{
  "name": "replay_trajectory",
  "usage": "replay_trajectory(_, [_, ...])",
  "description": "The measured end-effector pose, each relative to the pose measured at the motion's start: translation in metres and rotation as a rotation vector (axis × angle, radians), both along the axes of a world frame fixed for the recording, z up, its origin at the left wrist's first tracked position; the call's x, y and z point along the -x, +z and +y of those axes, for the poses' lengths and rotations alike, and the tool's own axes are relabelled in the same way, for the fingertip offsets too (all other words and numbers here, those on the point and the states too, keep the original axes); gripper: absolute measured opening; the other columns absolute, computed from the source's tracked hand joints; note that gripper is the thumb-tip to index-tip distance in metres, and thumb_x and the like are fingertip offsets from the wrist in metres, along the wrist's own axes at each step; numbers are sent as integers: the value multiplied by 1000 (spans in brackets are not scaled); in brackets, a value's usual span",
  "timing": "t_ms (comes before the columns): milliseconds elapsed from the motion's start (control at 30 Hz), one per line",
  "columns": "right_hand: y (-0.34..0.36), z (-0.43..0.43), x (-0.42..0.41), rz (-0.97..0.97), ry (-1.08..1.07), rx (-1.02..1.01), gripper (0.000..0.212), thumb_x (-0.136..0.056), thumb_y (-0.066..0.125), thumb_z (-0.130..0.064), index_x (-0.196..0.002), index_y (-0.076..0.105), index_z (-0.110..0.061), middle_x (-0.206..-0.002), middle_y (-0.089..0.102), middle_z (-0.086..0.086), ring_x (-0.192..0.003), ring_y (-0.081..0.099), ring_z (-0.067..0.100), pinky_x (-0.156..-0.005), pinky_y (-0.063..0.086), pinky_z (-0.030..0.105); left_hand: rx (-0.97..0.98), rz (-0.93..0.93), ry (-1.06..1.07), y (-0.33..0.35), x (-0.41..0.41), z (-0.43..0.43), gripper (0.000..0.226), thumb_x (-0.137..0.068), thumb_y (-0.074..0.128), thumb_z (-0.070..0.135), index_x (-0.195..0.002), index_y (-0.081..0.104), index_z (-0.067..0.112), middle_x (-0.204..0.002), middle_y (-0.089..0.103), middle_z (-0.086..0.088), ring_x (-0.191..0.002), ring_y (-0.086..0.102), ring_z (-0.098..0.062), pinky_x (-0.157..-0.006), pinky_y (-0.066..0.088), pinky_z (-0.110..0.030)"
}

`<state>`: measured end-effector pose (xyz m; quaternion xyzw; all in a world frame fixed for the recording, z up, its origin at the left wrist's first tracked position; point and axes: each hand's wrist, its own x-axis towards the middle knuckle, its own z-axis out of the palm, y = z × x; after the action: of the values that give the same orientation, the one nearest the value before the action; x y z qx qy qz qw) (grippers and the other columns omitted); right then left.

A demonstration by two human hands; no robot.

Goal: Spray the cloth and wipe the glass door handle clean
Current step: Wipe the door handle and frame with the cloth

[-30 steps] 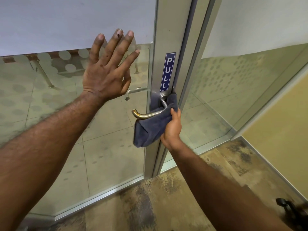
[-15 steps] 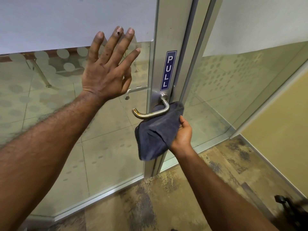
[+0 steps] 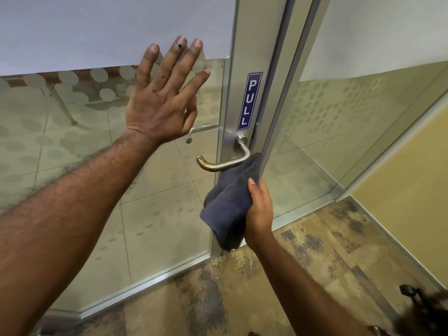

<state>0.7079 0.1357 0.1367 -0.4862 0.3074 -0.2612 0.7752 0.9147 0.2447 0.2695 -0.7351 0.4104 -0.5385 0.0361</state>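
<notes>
The left hand (image 3: 160, 110) lies flat on the glass door pane (image 3: 157, 202), left of the door stile (image 3: 247, 44). On the stile is the PULL sign (image 3: 249, 101), with the lever handle (image 3: 225, 158) directly below. Under the handle's right end is the cloth (image 3: 230, 202), which the right hand (image 3: 259, 209) grips on its right side.

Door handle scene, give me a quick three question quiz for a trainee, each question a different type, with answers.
1. True or false: the left hand presses flat, fingers spread, on the glass door.
2. Where does the right hand hold the cloth, relative to the door handle? A) high above it B) just under its bend C) far to its left.
3. Fill in: the blue sign reads ____.
Key: 1 true; 2 B; 3 PULL.
</notes>
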Motion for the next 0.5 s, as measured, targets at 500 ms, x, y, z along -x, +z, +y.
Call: replay_trajectory(500, [-4, 14, -72, 443, 109, 1779, 50, -98, 43, -51, -143, 45, -30, -158, 36, 4, -148, 25, 31, -116, 6, 68, 32, -37, -56, -1, -3, 0, 51, -96, 45, 26, -146, 47, 19, -164, 28, -16, -150, 28, -37, -119, 8, -52])
